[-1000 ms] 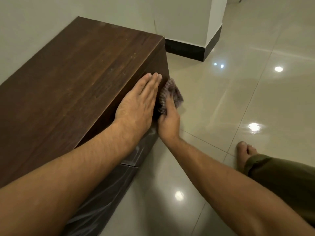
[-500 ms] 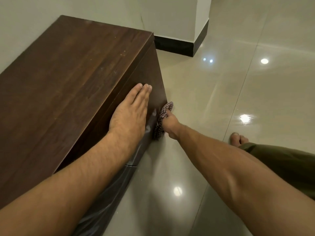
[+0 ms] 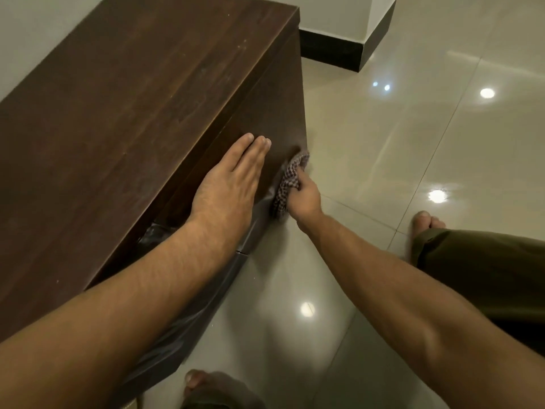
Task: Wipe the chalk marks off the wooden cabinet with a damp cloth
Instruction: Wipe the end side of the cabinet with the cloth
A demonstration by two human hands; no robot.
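A low dark wooden cabinet [image 3: 124,119] stands against the wall on the left. White chalk smears [image 3: 188,323] streak its front face lower down. My left hand [image 3: 233,184] lies flat with straight fingers on the upper front face, near the top edge. My right hand [image 3: 305,199] grips a bunched checked cloth [image 3: 290,178] and presses it against the front face near the cabinet's far lower corner, close to the floor.
Glossy beige floor tiles [image 3: 383,160] spread to the right with light reflections. A wall corner with black skirting [image 3: 333,53] stands beyond the cabinet. My bare foot [image 3: 426,222] and olive trouser leg [image 3: 483,267] are at right; another foot [image 3: 206,385] is at the bottom edge.
My right hand with the cloth went down the cabinet's front face from near the top corner to close to the floor. My left hand stayed flat on the front face.
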